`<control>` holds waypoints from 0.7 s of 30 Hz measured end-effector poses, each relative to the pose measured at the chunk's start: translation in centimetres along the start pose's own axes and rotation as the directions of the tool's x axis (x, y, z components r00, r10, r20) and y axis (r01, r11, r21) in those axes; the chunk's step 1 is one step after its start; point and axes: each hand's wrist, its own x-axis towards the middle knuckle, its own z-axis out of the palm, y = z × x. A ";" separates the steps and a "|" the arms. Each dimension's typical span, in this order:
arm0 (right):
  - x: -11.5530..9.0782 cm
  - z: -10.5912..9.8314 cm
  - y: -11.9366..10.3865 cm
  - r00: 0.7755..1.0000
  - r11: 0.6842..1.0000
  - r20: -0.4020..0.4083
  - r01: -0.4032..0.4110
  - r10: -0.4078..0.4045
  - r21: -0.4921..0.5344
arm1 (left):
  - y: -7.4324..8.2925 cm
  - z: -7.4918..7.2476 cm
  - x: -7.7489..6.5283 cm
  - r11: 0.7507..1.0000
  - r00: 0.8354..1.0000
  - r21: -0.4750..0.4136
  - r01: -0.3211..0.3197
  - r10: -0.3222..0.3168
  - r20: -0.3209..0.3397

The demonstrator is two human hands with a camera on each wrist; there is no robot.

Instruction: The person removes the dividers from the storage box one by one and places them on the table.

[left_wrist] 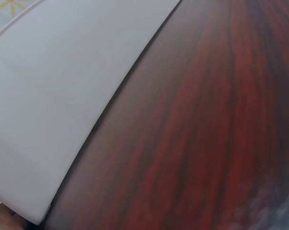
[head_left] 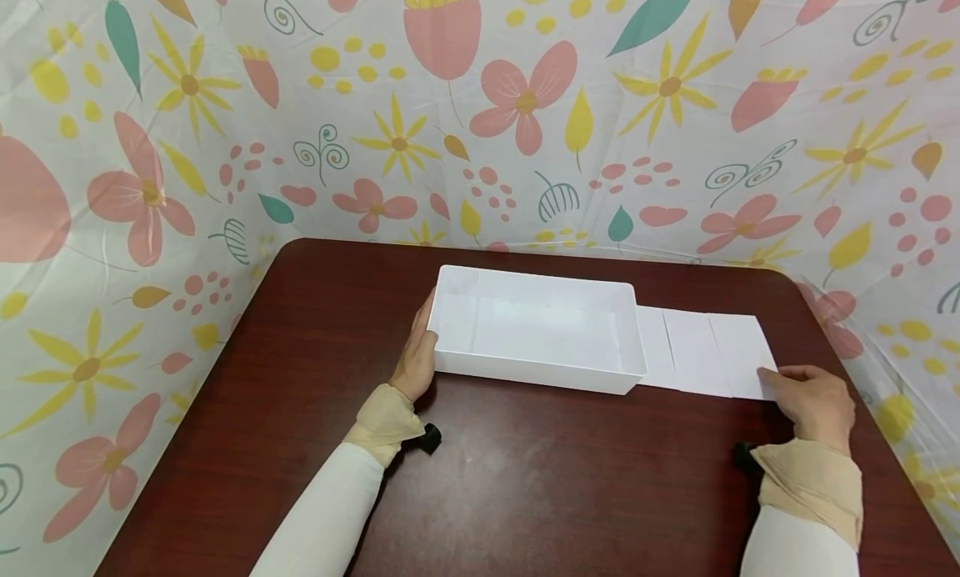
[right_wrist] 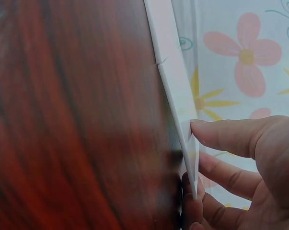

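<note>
A white rectangular open-topped box (head_left: 532,374) sits on the dark red-brown table. My left hand (head_left: 416,358) lies along its left end, fingers straight against the wall and thumb by the near corner. From the box's right end a flat white panel (head_left: 693,352) stretches to the right, marked by two crosswise lines into three sections. My right hand (head_left: 819,403) pinches the panel's outer near corner. In the right wrist view the thumb (right_wrist: 225,134) presses on top of the panel's edge, with fingertips beneath it. Only the box wall (left_wrist: 63,91) and a sliver of hand show in the left wrist view.
The table (head_left: 525,494) has wood grain and rounded far corners. A white cloth (head_left: 480,127) with printed flowers and leaves hangs behind it and along both sides. Black straps with small devices sit at both wrists over beige cuffs.
</note>
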 end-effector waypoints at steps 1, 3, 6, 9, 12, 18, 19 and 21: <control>0.0 0.0 0.0 1.000 1.000 0.003 -0.002 0.002 0.001 | 0.0 0.0 0.0 1.000 1.000 -0.003 0.000 0.000 0.000; 0.0 -0.1 -0.1 1.000 1.000 0.009 -0.007 0.007 -0.002 | 0.0 0.0 0.0 1.000 1.000 -0.005 -0.002 0.002 0.003; 0.0 0.0 -0.1 1.000 1.000 0.010 -0.007 0.007 -0.004 | 0.1 -0.1 0.0 1.000 1.000 -0.010 -0.003 0.003 0.006; 0.0 0.0 -0.1 1.000 1.000 0.002 0.003 -0.003 0.001 | 0.1 -0.1 0.0 1.000 1.000 -0.008 0.008 -0.008 0.008; 0.1 0.1 -0.1 1.000 1.000 -0.008 0.016 -0.016 0.011 | 0.1 -0.1 0.0 1.000 1.000 -0.003 0.021 -0.021 0.010; 0.2 0.3 0.0 1.000 1.000 -0.016 0.018 -0.017 0.015 | 0.2 -0.1 0.0 1.000 1.000 -0.002 0.017 -0.017 0.011; 0.2 0.3 0.0 1.000 1.000 -0.018 0.017 -0.017 0.015 | 0.2 -0.1 0.0 1.000 1.000 -0.002 0.012 -0.012 0.010; 0.3 0.3 0.0 0.999 1.000 -0.023 0.023 -0.023 0.012 | 0.2 -0.1 0.0 1.000 1.000 -0.007 0.007 -0.007 0.009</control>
